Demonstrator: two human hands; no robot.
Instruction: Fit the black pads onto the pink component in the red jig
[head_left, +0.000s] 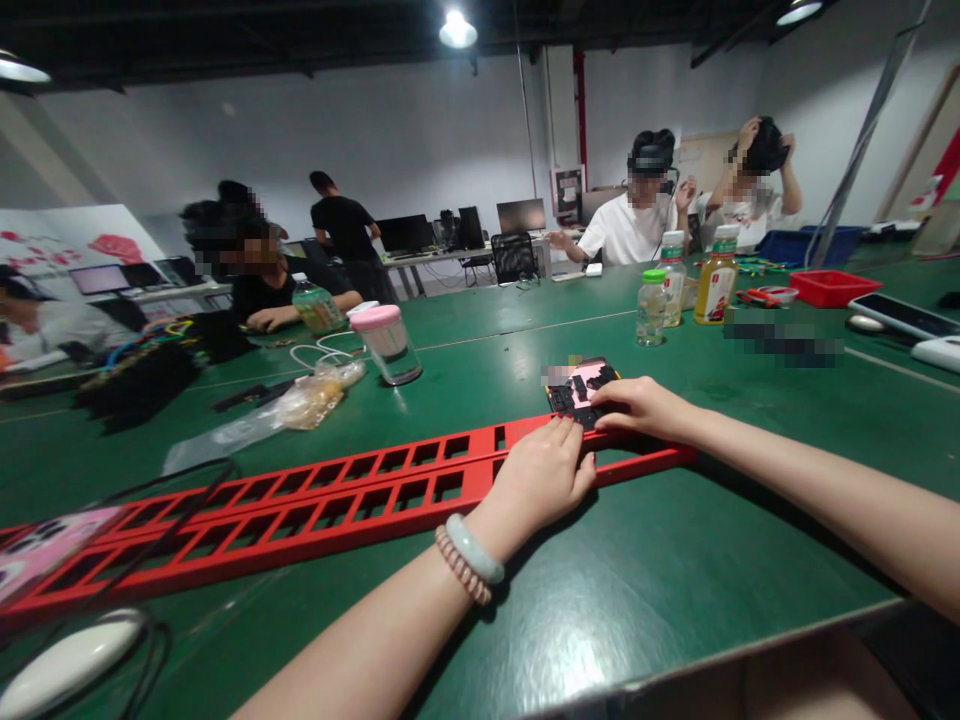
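Observation:
A flat device (580, 384) with a pink middle and black parts around it, like an opened phone, lies on the table beyond the red slotted frame (478, 478). My left hand (541, 470) rests palm down across the frame, its fingers stretched out to the device's near edge. From the right, my right hand (645, 408) reaches the device with bent fingers brought together at its right side. Whatever lies between those fingertips is hidden or too small to name. A pale bangle (475, 549) and a beaded bracelet (463, 567) circle my left wrist.
Left of the device stand a pink-lidded jar (386, 345) and a plastic bag (300, 405). Bottles (651, 310) and a red tray (836, 288) are at the right. A white mouse (71, 660) and black cable lie near left. Several people sit or stand beyond.

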